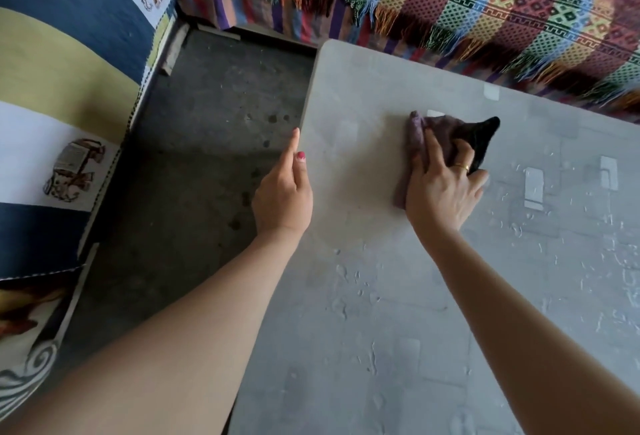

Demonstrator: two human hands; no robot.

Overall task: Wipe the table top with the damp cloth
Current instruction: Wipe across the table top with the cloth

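A grey table top [363, 296] fills the right and lower part of the view. A dark purple and black damp cloth [460, 133] lies crumpled on its far part. My right hand [443, 189] presses down on the cloth with fingers spread over it; a gold ring shows on one finger. My left hand [284, 195] rests at the table's left edge, fingers extended along the rim and holding nothing. Wet streaks and droplets show on the table to the right of and below the cloth.
A colourful fringed woven throw [450, 5] hangs along the table's far edge. To the left, a blue, yellow and white printed fabric [59, 88] covers furniture. A dark concrete floor [207, 157] lies between it and the table.
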